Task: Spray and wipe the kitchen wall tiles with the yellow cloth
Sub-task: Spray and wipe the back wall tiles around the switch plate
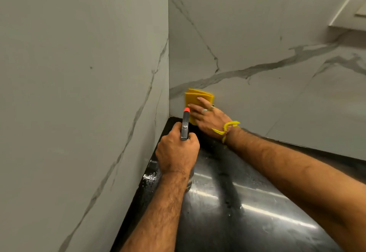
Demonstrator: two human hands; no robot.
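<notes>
Along the far left, the side wall (79, 93) of pale marble-look tile runs up past the top edge, crossed by thin grey veins; it meets the back wall (267, 43) at a straight vertical corner. At the foot of that corner starts the black counter (247, 202), glossy, with streaks of reflected light on it and a patch of white droplets or specks near its left edge.

My left hand (177, 151) is above the counter close to the corner, fingers curled tight round the spray bottle (185, 127). Only the grey spray head and its orange nozzle tip show above my fist (the body of the bottle is hidden below my hand and forearm). The nozzle points toward the corner, just beside the cloth. I can read no brand, label or writing on it, nor anywhere else.

Just right of the nozzle, my right hand (210, 117) presses the yellow cloth (198, 98) flat against the back wall, low down near the counter and close to the corner. The cloth is folded, its layered edges showing at the top. My fingers lie spread and fairly straight on it, with rings on two of them. A yellow thread band (229, 127) is tied round that wrist.

At the top right, a pale cabinet underside (352, 19) juts out from the back wall.
</notes>
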